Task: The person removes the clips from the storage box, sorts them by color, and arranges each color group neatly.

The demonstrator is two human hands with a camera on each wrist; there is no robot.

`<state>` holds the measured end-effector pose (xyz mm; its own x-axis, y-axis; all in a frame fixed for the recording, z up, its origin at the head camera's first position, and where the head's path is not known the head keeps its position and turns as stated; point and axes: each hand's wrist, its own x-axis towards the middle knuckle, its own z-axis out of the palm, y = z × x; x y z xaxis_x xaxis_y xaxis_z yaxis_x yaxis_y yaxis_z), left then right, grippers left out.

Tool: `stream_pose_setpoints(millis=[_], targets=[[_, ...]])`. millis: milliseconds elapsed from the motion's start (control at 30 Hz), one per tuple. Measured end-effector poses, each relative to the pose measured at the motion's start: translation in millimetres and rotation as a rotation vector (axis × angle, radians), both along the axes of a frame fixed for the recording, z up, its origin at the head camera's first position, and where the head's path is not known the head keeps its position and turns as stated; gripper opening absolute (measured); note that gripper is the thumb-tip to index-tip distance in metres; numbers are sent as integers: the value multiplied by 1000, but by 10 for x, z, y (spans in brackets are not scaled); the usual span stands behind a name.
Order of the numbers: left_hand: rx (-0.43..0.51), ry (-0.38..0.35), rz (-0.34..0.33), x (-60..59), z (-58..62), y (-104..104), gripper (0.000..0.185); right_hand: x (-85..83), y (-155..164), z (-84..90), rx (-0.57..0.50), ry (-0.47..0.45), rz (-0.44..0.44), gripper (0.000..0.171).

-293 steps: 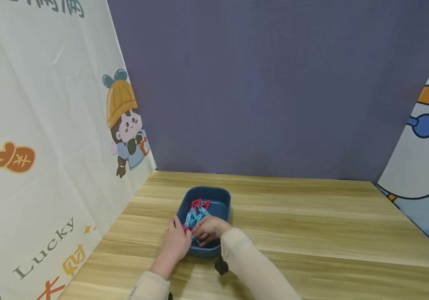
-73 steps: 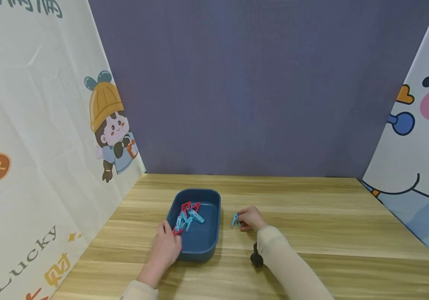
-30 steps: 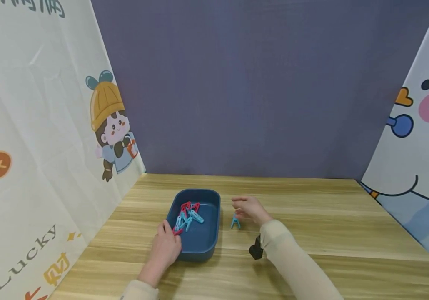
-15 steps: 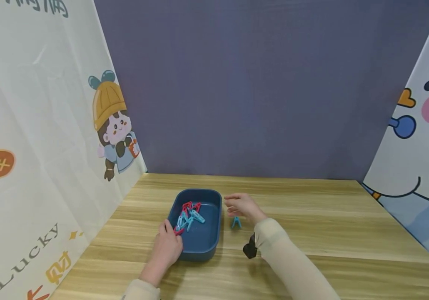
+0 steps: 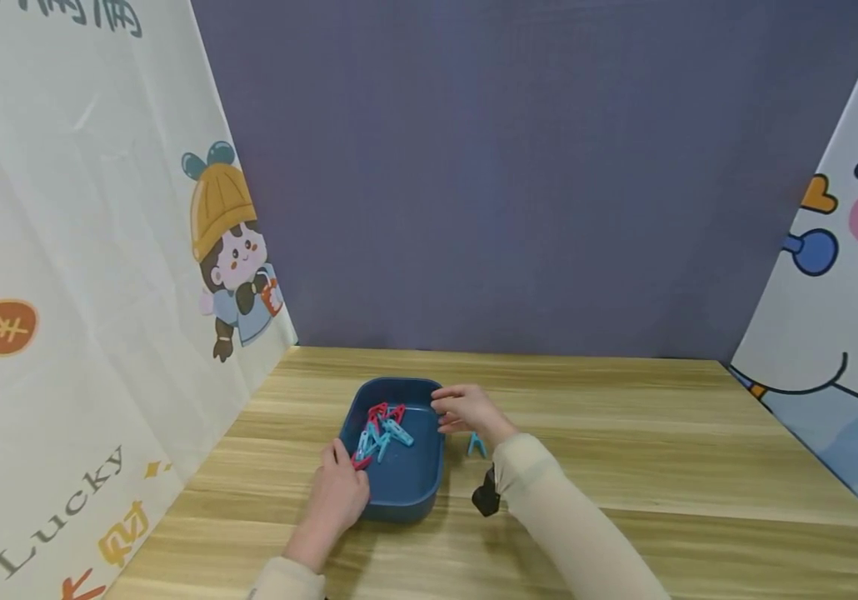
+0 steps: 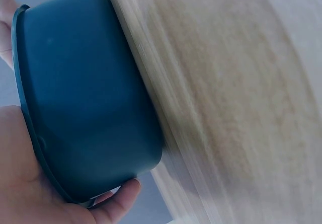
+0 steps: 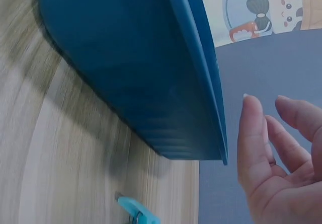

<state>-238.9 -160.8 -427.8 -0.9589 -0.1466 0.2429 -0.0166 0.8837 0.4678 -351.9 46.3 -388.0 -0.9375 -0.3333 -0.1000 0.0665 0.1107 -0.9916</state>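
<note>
Clothespins [image 5: 380, 432] are lying piled in the blue tub [image 5: 429, 479]; one blue clothespin [image 5: 476, 445] is standing just right of it. We are steadying its near-left rim with our left hand [image 5: 339, 498], while our right hand [image 5: 462, 409], fingers loosely spread and empty, is reaching over its right rim. Next we are likely needing a careful pinch on one pin.

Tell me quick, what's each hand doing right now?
Left hand: grips the tray rim.
Right hand: open, empty, over the tray's right edge.
</note>
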Motion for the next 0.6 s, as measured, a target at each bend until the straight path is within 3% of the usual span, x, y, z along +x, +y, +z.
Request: stream_pose_setpoints(millis=[600], targets=[[21, 11, 6, 2, -9, 16, 61, 13, -183, 21, 17, 2, 19, 33]])
